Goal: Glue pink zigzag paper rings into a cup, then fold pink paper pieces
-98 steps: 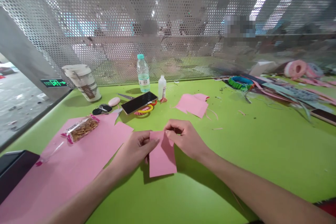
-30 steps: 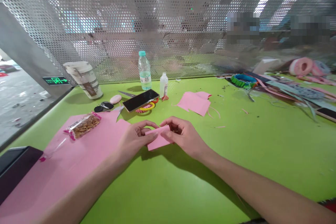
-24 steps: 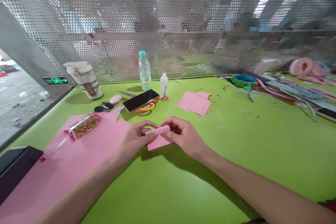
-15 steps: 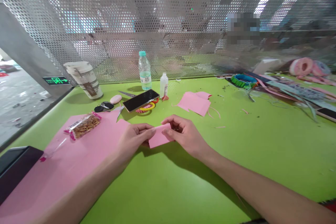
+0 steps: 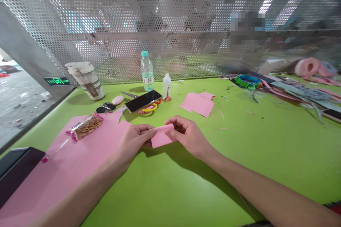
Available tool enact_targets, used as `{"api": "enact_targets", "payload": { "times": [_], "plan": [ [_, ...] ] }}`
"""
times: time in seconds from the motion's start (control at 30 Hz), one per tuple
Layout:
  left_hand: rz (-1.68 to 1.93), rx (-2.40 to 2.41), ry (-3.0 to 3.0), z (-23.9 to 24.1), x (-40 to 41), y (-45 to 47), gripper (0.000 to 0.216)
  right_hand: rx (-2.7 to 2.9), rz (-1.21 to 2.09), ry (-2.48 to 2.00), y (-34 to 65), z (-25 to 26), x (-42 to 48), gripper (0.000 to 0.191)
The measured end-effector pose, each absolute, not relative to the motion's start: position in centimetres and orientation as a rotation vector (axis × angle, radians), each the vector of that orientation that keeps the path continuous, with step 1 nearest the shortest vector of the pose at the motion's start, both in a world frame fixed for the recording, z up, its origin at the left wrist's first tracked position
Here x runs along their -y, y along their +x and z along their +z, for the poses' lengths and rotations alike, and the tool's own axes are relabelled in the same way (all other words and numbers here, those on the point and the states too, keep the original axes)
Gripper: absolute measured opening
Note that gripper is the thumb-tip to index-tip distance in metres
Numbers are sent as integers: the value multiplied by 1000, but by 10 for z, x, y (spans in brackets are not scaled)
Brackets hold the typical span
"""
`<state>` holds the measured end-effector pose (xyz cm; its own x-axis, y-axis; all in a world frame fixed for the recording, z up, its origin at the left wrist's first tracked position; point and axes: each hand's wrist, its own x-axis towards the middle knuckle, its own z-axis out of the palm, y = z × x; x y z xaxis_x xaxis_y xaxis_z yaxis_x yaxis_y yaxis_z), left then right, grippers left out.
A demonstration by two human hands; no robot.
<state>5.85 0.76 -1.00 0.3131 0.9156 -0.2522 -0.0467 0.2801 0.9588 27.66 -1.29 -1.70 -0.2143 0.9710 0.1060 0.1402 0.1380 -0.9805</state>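
A small piece of pink paper (image 5: pixel 162 137) is held between my two hands, above the green table (image 5: pixel 170 191). My left hand (image 5: pixel 138 137) pinches its left edge, thumb on the near face. On the other side, my right hand (image 5: pixel 185 133) grips the right part with thumb in front and fingers behind. What lies behind the paper is hidden. Left of my hands a large pink sheet (image 5: pixel 87 163) covers the table. More cut pink paper (image 5: pixel 197 104) lies beyond my right hand, with thin strips near it.
A phone (image 5: pixel 144 101) rests on scissors (image 5: pixel 151 108). Behind stand a water bottle (image 5: pixel 147 72), a small white bottle (image 5: pixel 166 87) and a paper cup (image 5: pixel 86 79). A snack packet (image 5: pixel 86 127) lies on the sheet. Ribbons (image 5: pixel 295 90) clutter the far right, before a perforated screen (image 5: pixel 170 42).
Both hands keep their hold on the pink paper. The paper has tilted very slightly, its lower edge a little higher now. Everything else has stayed in place.
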Motion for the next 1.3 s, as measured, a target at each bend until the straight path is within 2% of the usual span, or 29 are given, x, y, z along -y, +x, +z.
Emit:
{"api": "enact_targets", "payload": {
  "times": [0.33,0.6,0.8,1.17,1.3],
  "plan": [
    [837,-1071,1107,-8,-7,59,40,1544,1170,-1137,276,-17,13,26],
    [777,-1125,1473,-7,2,64,35,1698,959,-1232,268,-8,21,9],
    [705,-1130,1600,-10,6,67,35,1722,953,-1226,263,-2,22,14],
    [841,-1156,1384,1,-6,56,35,1568,932,-1381,305,-9,-9,18],
    [851,-1138,1373,3,-5,57,36,1566,960,-1316,300,-8,-5,27]
  ]
}}
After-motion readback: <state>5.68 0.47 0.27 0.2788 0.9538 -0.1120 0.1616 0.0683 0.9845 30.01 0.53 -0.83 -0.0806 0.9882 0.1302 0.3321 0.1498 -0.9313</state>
